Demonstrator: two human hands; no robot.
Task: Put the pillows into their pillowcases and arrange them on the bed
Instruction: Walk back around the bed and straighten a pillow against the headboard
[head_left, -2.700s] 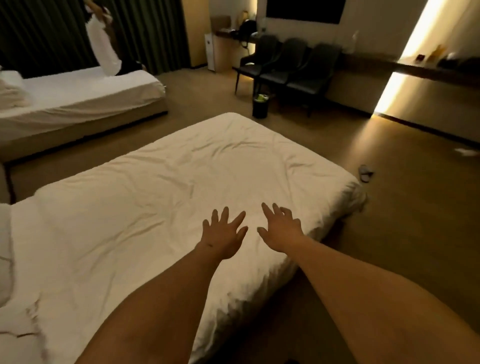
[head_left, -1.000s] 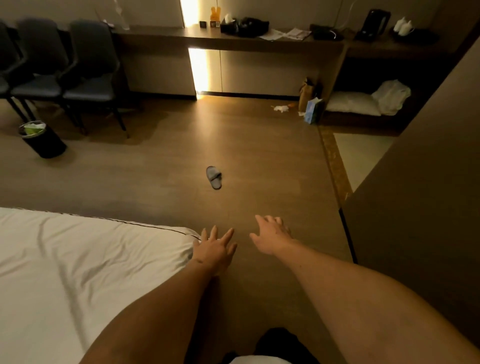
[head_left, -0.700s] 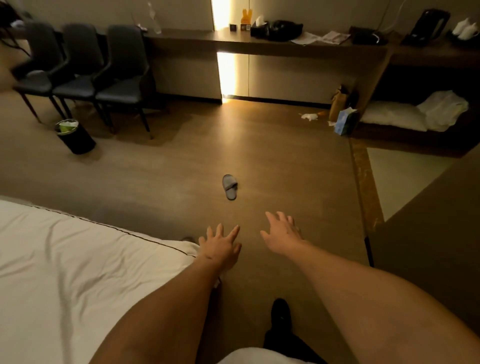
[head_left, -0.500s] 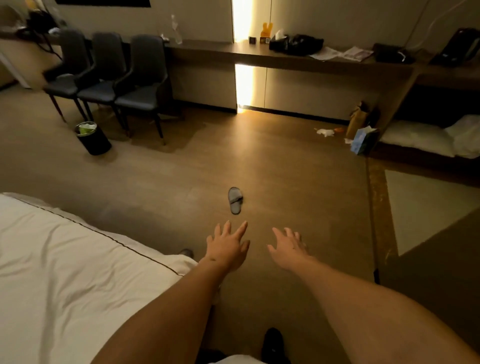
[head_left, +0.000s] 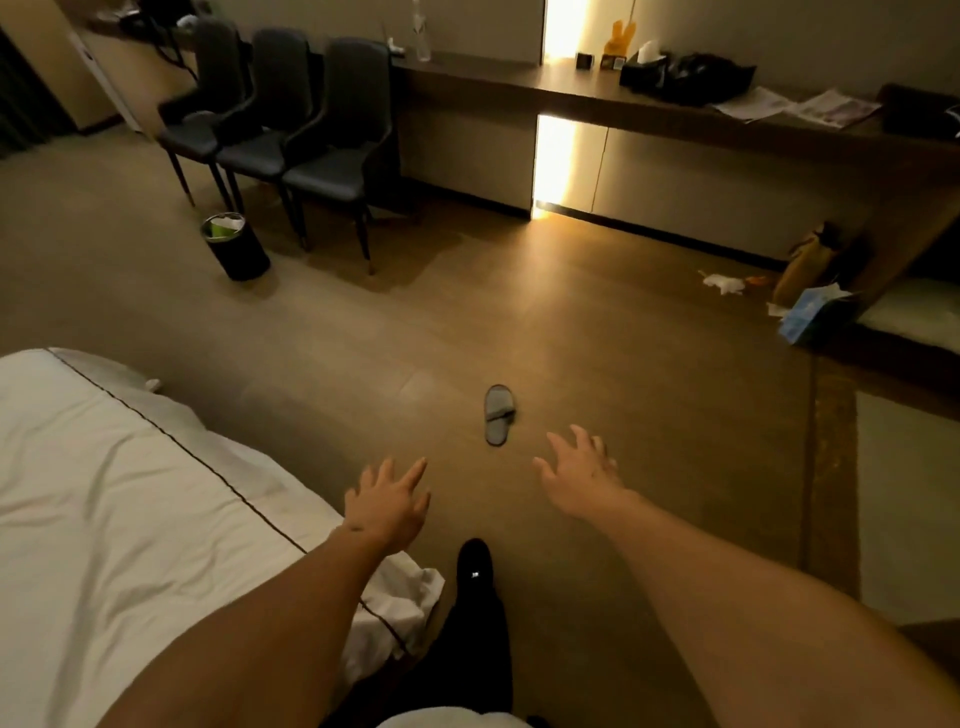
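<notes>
1. Both hands out ahead over the floor (head_left: 597, 332), fingers spread, each grip open and empty: left hand (head_left: 387, 506) just past the bed's corner, right hand (head_left: 582, 478) further out, near a grey slipper (head_left: 497, 413).
2. Bed (head_left: 114, 499) at lower left, white cover on, no pillow on the part in view.
3. Likely pillow (head_left: 914, 314) low at far right, pale and flat under the desk (head_left: 571, 93) end (only an edge visible, so hard to say for certain); well apart from both hands.
4. Probably light, soft and floppy, nothing fragile; apt to sag if pinched at one point.
5. Best taken by two corners of a short end, or scooped along a long edge with both hands.
6. No pillowcase clearly identifiable from here.
</notes>
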